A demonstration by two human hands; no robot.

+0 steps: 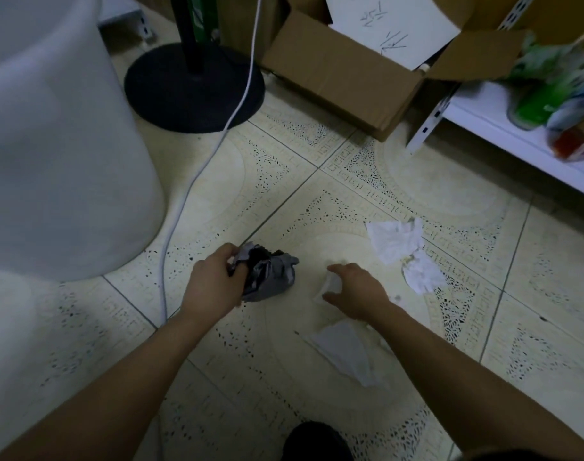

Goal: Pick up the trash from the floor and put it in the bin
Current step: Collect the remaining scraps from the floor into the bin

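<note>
Left hand (214, 284) is clamped on a grey-black wad (267, 274), fingers wrapped over its near edge; the wad looks low, at or just off the floor (284, 194), can't tell which. Right hand (353, 291) is spread wide over a small clear scrap (328, 286), thumb and fingertips around it, not closed. Contact unclear.

Head view, progress: early to mid, my read. One piece in hand, a second about to be taken. Nothing visibly binned. On the floor remain a white crumpled tissue (397, 242) with a second crumpled bit (423, 274) touching its lower end, both right of the right hand, and a flat pale wrapper (347, 354) under the right forearm.

Hard to make out:
- Bin: the big white tub (51, 134) at left may be it, but its rim is cut off by the frame, so unconfirmed.
- Clear scrap is nearly same tone as the tile; shape vague.
- Wrapper is partly hidden by the forearm.
- Dark object (317, 440) at bottom edge, probably a shoe, cropped.
- Shelf (503, 128) goods at right are blurred.
</note>
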